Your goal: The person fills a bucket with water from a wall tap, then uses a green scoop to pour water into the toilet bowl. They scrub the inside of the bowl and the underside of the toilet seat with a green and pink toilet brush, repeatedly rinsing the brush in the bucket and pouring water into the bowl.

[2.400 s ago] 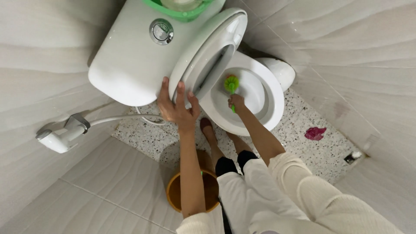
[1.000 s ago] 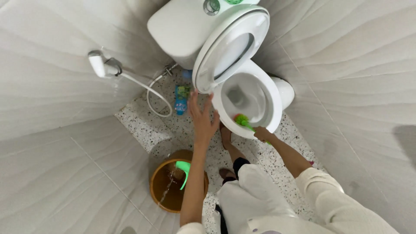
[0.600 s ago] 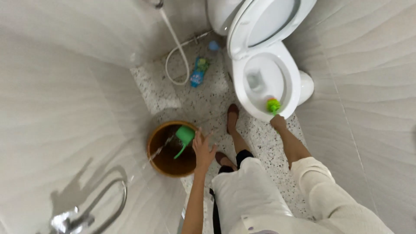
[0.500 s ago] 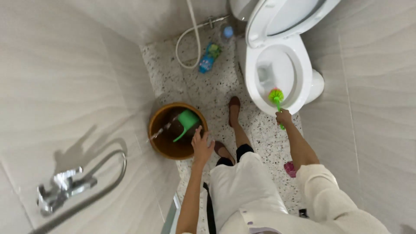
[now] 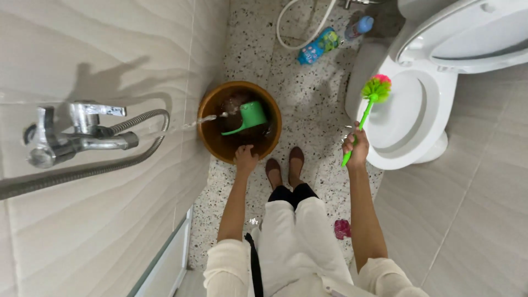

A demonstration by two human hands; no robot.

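My right hand grips the green handle of a toilet brush, its green and pink bristle head raised over the rim of the white toilet bowl. My left hand reaches down to the near rim of a brown bucket on the floor, fingers curled at the edge. A green scoop floats in the bucket's water. A thin stream runs into the bucket from the wall tap.
The toilet seat and lid stand raised at top right. A blue bottle and a white hose lie on the speckled floor beyond the bucket. A pink object lies by my right leg. Tiled walls close in on both sides.
The brush has lifted out of the toilet bowl. My left hand left the toilet seat and dropped to the bucket's rim. My view swung left and down toward the tap.
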